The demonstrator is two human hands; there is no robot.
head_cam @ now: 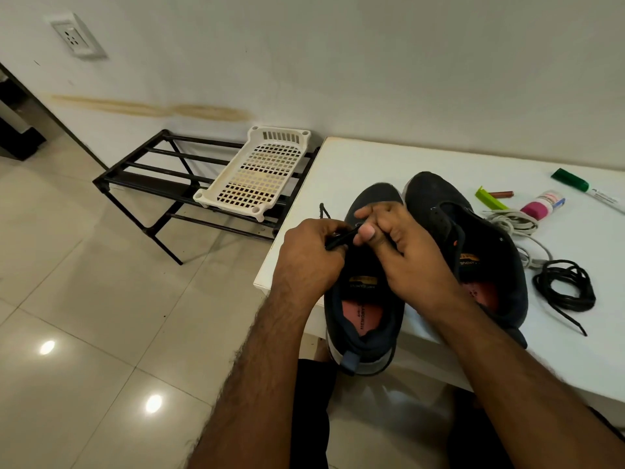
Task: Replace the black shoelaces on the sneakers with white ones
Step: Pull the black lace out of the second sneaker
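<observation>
Two dark sneakers sit on the white table (pixel 372 157), toes pointing away toward the wall, heels toward the person, so their long axes run near-to-far. The left sneaker (pixel 363 319) hangs its heel a bit over the table edge; its pinkish insole has print that looks like "MEMORY", and there's a small gold tongue label I can't make out. The right sneaker (pixel 487 245) has the same sort of gold label, also unreadable, and no lace that I can see. Both hands are together over the left sneaker's eyelets: the left hand (pixel 311 252) is curled round a stretch of black shoelace (pixel 340 239), and the right hand (pixel 406 245) pinches that lace with thumb and fingers up by the toe end. A loose end of it sticks out past the shoe. Off to the right lie a coiled black lace (pixel 564 286), a bundle of white shoelaces (pixel 512 225), a green marker (pixel 575 179) and a little pink-capped bottle (pixel 542 204), labels too blurry.
</observation>
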